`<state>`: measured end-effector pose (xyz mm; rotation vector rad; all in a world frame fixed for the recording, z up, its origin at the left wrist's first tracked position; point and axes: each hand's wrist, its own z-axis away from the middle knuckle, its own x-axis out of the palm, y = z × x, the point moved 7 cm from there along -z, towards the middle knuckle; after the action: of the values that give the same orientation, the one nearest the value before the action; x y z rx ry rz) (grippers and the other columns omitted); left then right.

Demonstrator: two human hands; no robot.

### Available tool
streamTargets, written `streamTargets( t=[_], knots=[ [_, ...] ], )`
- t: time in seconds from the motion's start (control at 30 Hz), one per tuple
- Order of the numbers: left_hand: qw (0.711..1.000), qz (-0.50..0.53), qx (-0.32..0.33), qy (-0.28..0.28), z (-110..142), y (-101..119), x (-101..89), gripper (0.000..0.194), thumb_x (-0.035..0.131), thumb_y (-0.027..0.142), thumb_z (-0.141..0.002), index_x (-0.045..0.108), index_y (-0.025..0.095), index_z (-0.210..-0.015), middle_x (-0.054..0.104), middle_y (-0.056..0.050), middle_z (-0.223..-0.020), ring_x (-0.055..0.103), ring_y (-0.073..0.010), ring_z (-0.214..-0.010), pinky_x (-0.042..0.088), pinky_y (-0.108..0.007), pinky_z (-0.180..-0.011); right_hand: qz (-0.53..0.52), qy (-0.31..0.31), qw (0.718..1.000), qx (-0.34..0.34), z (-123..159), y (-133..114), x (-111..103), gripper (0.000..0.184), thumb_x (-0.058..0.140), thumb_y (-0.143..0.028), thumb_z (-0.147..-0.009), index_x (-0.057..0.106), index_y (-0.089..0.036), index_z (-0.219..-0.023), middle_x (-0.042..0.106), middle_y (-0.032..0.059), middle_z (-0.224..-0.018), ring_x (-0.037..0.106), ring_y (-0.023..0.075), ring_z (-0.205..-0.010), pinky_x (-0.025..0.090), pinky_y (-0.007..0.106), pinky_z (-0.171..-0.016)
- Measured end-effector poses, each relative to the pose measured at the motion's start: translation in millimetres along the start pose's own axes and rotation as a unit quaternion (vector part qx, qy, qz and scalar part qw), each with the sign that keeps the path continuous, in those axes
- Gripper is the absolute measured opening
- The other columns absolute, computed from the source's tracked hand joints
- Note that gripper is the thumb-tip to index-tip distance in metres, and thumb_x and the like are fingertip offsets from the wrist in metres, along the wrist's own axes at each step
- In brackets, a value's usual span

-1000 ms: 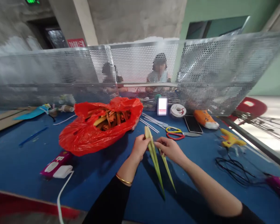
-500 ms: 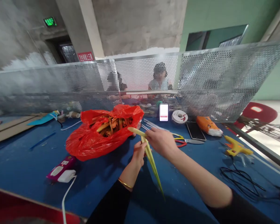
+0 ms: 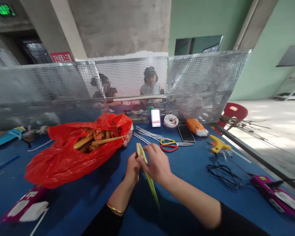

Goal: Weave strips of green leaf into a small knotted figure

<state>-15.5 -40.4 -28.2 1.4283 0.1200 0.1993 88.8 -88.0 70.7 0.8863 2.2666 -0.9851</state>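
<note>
A long, narrow, pale green leaf (image 3: 151,186) slants over the blue table, its pointed end toward me. My left hand (image 3: 132,168) is closed around its upper part. Just to the right, my right hand (image 3: 158,164) is pinched on the leaf near its top, the fingers bent over it. To the left lies an open red plastic bag (image 3: 56,164) full of brown and yellowish peelings. One pale yellow strip (image 3: 108,140) rests across the bag's right rim. Some fingertips are hidden behind the leaf.
Scissors (image 3: 169,147), white sticks (image 3: 148,132), a ribbon spool (image 3: 171,121), a phone (image 3: 186,133) and an orange packet (image 3: 197,127) lie beyond my hands. At right are a yellow glue gun (image 3: 218,144) and cable. A perforated screen (image 3: 127,78) stands behind.
The view has turned right. The yellow strip that was in my right hand now lies across the bag. My right hand has come back to the leaf in my left hand.
</note>
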Motion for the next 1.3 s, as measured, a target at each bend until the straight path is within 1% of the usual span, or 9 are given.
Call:
streamTargets(
  t=[0.1,0.27,0.53,0.63,0.73,0.8,0.93,1.17,1.3],
  knots=[
    [1.0,0.004,0.003,-0.002,14.0,1.1,12.0,0.013,0.063,0.024,-0.081,0.062,0.012,-0.087,0.062,0.0,-0.077,0.06,-0.0141,-0.069,0.049,-0.025,-0.061,-0.089,-0.111,0.975,0.173,45.3,59.0,4.5,0.044,0.073,-0.044,-0.072,0.052,-0.022,-0.104,0.065,0.0027,-0.086,0.061,0.0198,-0.073,0.044,0.029,-0.064],
    [1.0,0.01,0.005,-0.016,30.3,8.3,44.4,0.014,0.067,0.026,-0.068,0.061,0.015,-0.073,0.057,0.004,-0.062,0.054,-0.0106,-0.055,0.04,-0.019,-0.047,-0.304,-0.12,0.904,0.276,70.4,98.6,11.4,0.02,0.057,-0.04,-0.078,0.05,-0.022,-0.074,0.052,-0.0058,-0.057,0.049,0.0126,-0.048,0.036,0.024,-0.048],
    [0.995,0.008,-0.023,-0.094,32.1,1.6,52.8,0.03,0.076,0.024,-0.054,0.068,0.011,-0.079,0.065,-0.003,-0.063,0.057,-0.0142,-0.05,0.042,-0.022,-0.041,-0.308,-0.09,0.897,0.306,66.4,123.4,2.3,0.017,0.055,-0.033,-0.077,0.054,-0.019,-0.067,0.05,-0.0046,-0.058,0.045,0.0116,-0.056,0.033,0.023,-0.052],
    [0.997,0.021,-0.028,-0.063,22.7,-2.2,44.0,0.026,0.072,0.024,-0.056,0.067,0.012,-0.079,0.066,-0.003,-0.065,0.057,-0.0134,-0.05,0.044,-0.023,-0.044,-0.344,-0.165,0.868,0.319,70.7,116.9,9.4,0.01,0.057,-0.028,-0.073,0.059,-0.019,-0.076,0.058,-0.0037,-0.061,0.053,0.012,-0.053,0.038,0.022,-0.049],
    [0.999,0.037,-0.02,0.001,9.7,-0.5,26.9,0.025,0.068,0.024,-0.057,0.065,0.013,-0.08,0.066,-0.001,-0.07,0.059,-0.0124,-0.054,0.045,-0.022,-0.047,-0.388,-0.271,0.807,0.354,80.4,108.1,16.9,0.01,0.053,-0.027,-0.074,0.058,-0.019,-0.077,0.065,-0.0016,-0.066,0.057,0.0119,-0.045,0.041,0.022,-0.042],
    [0.998,0.051,-0.012,0.04,1.6,3.6,14.1,0.025,0.066,0.025,-0.058,0.063,0.015,-0.08,0.065,0.0,-0.071,0.06,-0.0117,-0.056,0.046,-0.022,-0.049,-0.388,-0.296,0.793,0.364,82.9,107.5,16.0,0.008,0.052,-0.027,-0.076,0.055,-0.019,-0.075,0.066,-0.0021,-0.066,0.056,0.0099,-0.042,0.042,0.02,-0.039],
    [0.994,0.067,0.002,0.083,-4.3,11.5,-0.2,0.027,0.063,0.026,-0.059,0.06,0.017,-0.083,0.063,0.002,-0.073,0.06,-0.0113,-0.058,0.046,-0.021,-0.05,-0.357,-0.272,0.823,0.348,78.4,110.8,10.4,0.009,0.051,-0.024,-0.079,0.054,-0.019,-0.072,0.062,-0.0039,-0.061,0.05,0.007,-0.039,0.039,0.018,-0.038],
    [0.998,0.049,-0.031,-0.019,19.6,2.8,32.0,0.036,0.064,0.013,-0.053,0.064,0.013,-0.089,0.065,-0.003,-0.072,0.063,-0.0174,-0.063,0.048,-0.024,-0.045,-0.235,-0.218,0.916,0.24,74.1,93.0,6.3,0.023,0.043,-0.026,-0.089,0.051,-0.02,-0.069,0.063,-0.0033,-0.058,0.049,0.0082,-0.04,0.037,0.02,-0.045],
    [0.999,0.042,-0.01,-0.013,20.1,3.0,33.1,0.035,0.06,0.012,-0.055,0.06,0.016,-0.089,0.064,0.0,-0.07,0.062,-0.0155,-0.059,0.047,-0.023,-0.046,-0.166,-0.234,0.937,0.201,80.3,79.1,10.8,0.027,0.041,-0.024,-0.091,0.046,-0.021,-0.065,0.063,-0.0025,-0.055,0.049,0.0092,-0.041,0.036,0.021,-0.049]
  ],
)
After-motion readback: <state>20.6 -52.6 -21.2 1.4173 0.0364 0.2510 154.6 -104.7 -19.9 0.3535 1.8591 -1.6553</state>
